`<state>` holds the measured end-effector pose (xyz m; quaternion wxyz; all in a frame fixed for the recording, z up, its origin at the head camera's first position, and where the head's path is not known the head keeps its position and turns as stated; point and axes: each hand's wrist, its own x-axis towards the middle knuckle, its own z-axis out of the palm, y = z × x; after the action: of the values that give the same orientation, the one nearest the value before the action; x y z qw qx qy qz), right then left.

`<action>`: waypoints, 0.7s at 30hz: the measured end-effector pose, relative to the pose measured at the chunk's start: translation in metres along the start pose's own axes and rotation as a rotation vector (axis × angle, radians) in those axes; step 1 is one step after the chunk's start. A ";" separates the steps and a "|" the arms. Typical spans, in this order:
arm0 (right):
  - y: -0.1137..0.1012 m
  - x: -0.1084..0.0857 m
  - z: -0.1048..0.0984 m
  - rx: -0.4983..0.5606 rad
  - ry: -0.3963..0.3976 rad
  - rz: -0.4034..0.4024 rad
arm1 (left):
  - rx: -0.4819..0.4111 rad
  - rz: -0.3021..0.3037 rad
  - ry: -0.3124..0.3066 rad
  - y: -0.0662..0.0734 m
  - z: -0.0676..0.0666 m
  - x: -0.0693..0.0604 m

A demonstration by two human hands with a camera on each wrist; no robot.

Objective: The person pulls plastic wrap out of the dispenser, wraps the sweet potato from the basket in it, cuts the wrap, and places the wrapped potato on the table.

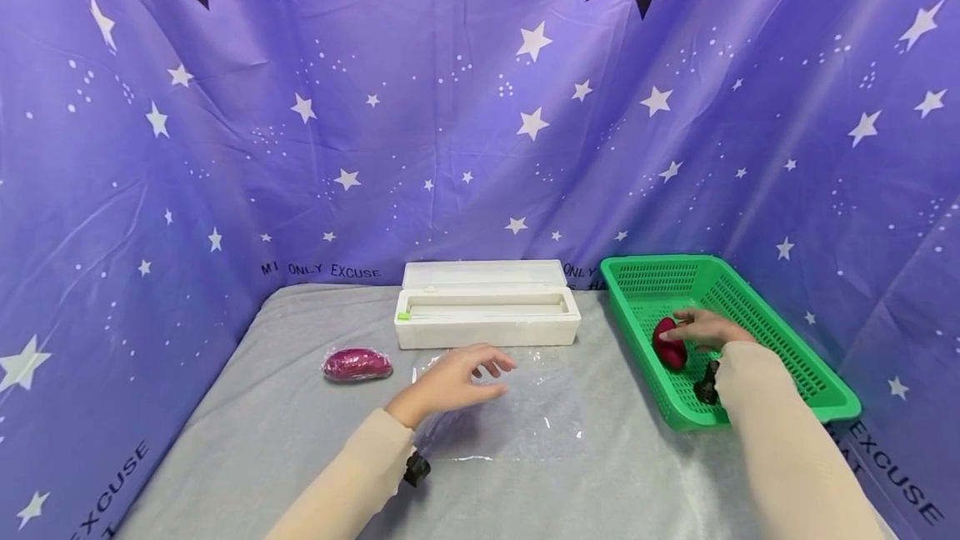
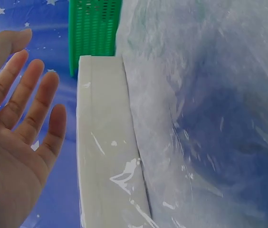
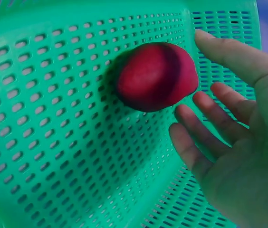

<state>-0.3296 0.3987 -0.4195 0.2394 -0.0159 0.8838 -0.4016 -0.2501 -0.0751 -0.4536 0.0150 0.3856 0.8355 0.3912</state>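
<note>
Head view: your right hand (image 1: 708, 330), fingers parted wide, is just beside one dark red oval item (image 1: 670, 347) in the green basket (image 1: 693, 419); your left hand (image 1: 453, 382), fingers loosely parted, hovers over clear plastic sheet (image 1: 532, 419). Left: film-wrapped purple item (image 1: 357, 364); behind: open white box (image 1: 487, 334).

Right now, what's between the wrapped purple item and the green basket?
Left hand, then clear film on the grey cloth; white box just behind the film. Shows in the head view.
</note>
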 end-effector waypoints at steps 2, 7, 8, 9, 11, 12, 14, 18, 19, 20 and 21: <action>0.000 0.001 0.001 -0.003 0.000 0.030 | -0.004 0.009 0.000 0.000 0.002 0.003; 0.001 0.000 0.005 -0.022 0.004 0.083 | -0.012 -0.009 -0.011 0.001 0.005 0.008; 0.001 0.000 0.005 -0.025 0.004 0.090 | -0.012 -0.013 -0.014 0.002 0.005 0.009; 0.001 -0.001 0.005 -0.032 0.002 0.094 | -0.012 -0.020 -0.019 0.003 0.005 0.010; 0.002 -0.001 0.005 -0.045 -0.004 0.095 | -0.014 -0.021 -0.029 0.004 0.005 0.013; 0.003 -0.001 0.005 -0.043 -0.003 0.100 | -0.013 -0.021 -0.032 0.004 0.006 0.014; 0.003 -0.001 0.005 -0.044 -0.005 0.097 | -0.013 -0.013 -0.035 0.005 0.006 0.017; 0.004 -0.001 0.004 -0.047 -0.020 0.078 | -0.029 0.005 -0.040 0.006 0.005 0.024; 0.005 -0.001 0.004 -0.054 -0.025 0.072 | -0.038 0.007 -0.042 0.006 0.005 0.026; 0.005 -0.001 0.004 -0.057 -0.028 0.071 | -0.046 0.005 -0.044 0.006 0.005 0.027; 0.005 -0.001 0.003 -0.057 -0.033 0.070 | -0.052 0.003 -0.046 0.006 0.005 0.028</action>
<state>-0.3266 0.4003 -0.4247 0.2671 0.0014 0.8909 -0.3673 -0.2645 -0.0508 -0.4451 0.0437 0.3952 0.8240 0.4037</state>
